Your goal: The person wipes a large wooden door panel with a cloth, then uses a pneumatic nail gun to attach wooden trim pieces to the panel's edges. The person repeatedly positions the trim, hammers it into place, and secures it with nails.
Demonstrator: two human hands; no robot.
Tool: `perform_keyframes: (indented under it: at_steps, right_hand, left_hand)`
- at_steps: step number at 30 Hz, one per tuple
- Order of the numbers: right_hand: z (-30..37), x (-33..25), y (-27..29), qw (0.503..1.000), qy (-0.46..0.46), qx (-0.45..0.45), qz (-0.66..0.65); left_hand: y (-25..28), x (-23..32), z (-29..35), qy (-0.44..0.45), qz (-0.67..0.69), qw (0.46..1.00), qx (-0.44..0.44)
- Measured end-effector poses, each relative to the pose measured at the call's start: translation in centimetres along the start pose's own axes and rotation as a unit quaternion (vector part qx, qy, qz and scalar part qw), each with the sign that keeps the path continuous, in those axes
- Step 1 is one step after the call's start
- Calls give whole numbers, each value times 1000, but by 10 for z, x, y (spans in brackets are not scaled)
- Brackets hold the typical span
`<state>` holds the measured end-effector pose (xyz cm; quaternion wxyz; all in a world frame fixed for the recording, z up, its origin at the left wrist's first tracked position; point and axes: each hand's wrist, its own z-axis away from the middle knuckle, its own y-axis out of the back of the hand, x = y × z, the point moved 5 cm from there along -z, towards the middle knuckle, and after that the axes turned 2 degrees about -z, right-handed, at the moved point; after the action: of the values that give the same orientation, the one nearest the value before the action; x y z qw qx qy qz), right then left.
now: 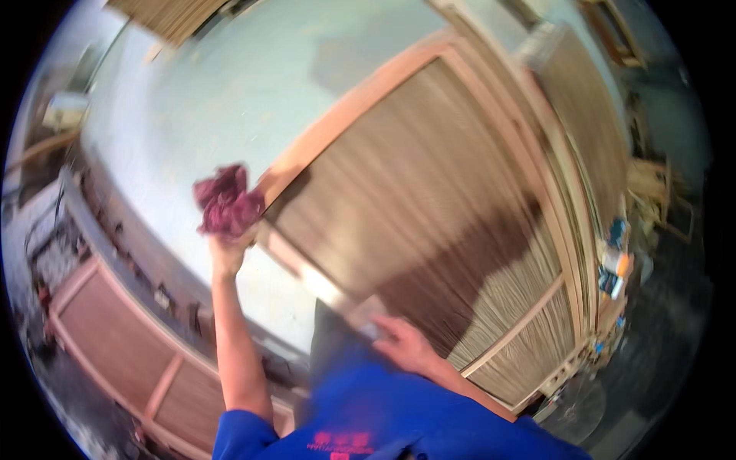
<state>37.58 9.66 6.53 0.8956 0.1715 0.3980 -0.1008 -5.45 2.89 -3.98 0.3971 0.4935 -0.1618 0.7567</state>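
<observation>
My left hand [234,244] is closed around a crumpled maroon cloth [228,201], raised at the corner of a wooden framed panel [406,169]. The cloth hides most of my fingers and part of that corner. By the near edge of the panel, close to my body, my right hand [405,343] has its fingers bent over a small pale greyish piece [372,328], too blurred to name. The panel has a reddish wood border and brown wood-grain infill, with a dark shadow across it.
The panel lies on a pale table [184,115]. More framed panels [579,115] lean along its right side. At lower left stands another reddish framed panel [119,330]. Bottles with an orange part [616,262] sit at the right edge, and slatted wood [169,15] is at the top.
</observation>
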Motion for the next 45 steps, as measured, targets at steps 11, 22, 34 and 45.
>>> perform_keyframes:
  at_steps: [11, 22, 34, 45]
  right_hand:
    - [-12, -23, 11, 992, 38, 50, -107]
    - [-21, -12, 44, 962, -79, 175, -195]
    - [-30, -3, 14, 927, -131, 221, -272]
    - [-23, 5, 39, 914, -138, 217, -312]
  left_hand:
    - [-14, 59, -48, -106, -127, 976, 141]
    - [-251, 298, -258, -298, 111, 948, 27]
    - [-411, 240, -303, -387, -172, 885, -194]
    - [-443, 252, -300, -387, -329, 861, -34]
